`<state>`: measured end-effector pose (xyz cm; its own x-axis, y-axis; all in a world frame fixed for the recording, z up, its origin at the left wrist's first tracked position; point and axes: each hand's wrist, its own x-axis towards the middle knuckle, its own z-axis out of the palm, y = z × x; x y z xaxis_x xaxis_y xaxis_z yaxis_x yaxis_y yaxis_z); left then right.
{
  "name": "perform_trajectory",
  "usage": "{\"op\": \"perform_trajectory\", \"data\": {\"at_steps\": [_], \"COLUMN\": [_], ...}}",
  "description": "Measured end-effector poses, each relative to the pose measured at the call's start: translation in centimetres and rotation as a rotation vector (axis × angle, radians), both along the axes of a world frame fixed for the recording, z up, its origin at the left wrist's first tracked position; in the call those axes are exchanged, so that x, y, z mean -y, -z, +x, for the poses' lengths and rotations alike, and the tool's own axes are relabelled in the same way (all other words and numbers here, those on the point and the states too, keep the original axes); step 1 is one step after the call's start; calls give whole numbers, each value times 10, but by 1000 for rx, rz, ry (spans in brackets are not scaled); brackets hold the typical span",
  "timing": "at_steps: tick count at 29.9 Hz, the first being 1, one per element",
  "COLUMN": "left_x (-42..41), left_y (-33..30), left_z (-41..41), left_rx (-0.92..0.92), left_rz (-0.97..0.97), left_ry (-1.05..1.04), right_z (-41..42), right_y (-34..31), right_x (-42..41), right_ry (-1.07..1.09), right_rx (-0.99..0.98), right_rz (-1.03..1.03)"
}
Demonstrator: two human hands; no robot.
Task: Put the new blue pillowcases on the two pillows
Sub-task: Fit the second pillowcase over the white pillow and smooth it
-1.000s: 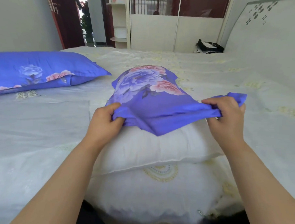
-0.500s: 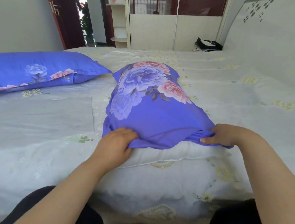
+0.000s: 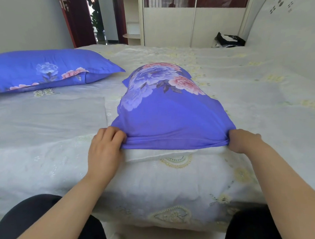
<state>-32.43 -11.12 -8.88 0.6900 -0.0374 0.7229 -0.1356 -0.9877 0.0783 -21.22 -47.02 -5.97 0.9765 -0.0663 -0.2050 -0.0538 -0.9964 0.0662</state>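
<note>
Knees in dark trousers (image 3: pixel 253 230) sit nearest, at the foot of the bed (image 3: pixel 177 190); just beyond them the left hand (image 3: pixel 105 146) and the right hand (image 3: pixel 242 141) each clamp curled fingers on a corner of the blue pillowcase (image 3: pixel 171 118) at its open hem; a strip of the white pillow (image 3: pixel 162 154) shows below that hem, so the case is nearly but not fully on. To finish well, I'd say both corners should be drawn toward the knees evenly, then the pillow's near corners tucked inside so no white peeks out; pulling one side harder would likely twist the flowers askew. Left of the pillowcase lies a folded pale cloth (image 3: pixel 46 114); farther left and back rests the second pillow (image 3: pixel 47 69), already in blue. Beyond the pillowcase the embroidered bedspread runs to a dark bag (image 3: pixel 228 40), pale wardrobe doors (image 3: pixel 168 24) and a red door (image 3: pixel 74 16).
</note>
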Motion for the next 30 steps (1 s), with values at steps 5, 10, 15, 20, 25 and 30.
{"op": "perform_trajectory", "data": {"at_steps": [5, 10, 15, 20, 25, 30], "left_x": [-1, 16, 20, 17, 25, 43], "left_y": [-5, -11, -4, 0, 6, 25], "left_z": [-9, -25, -37, -41, -41, -55], "left_rx": [-2, 83, -68, -339, -793, -575], "left_rz": [-255, -643, -475, -293, 16, 201], "left_ry": [195, 318, 312, 117, 127, 78], "right_z": [-19, -55, -59, -67, -78, -86], "right_y": [1, 8, 36, 23, 11, 24], "right_x": [-12, -50, -75, -82, -100, -108], "right_ry": [-260, -757, -811, -703, -646, -644], "right_rx": [615, 763, 782, 857, 95, -18], "right_rz": [120, 349, 277, 587, 219, 143]}}
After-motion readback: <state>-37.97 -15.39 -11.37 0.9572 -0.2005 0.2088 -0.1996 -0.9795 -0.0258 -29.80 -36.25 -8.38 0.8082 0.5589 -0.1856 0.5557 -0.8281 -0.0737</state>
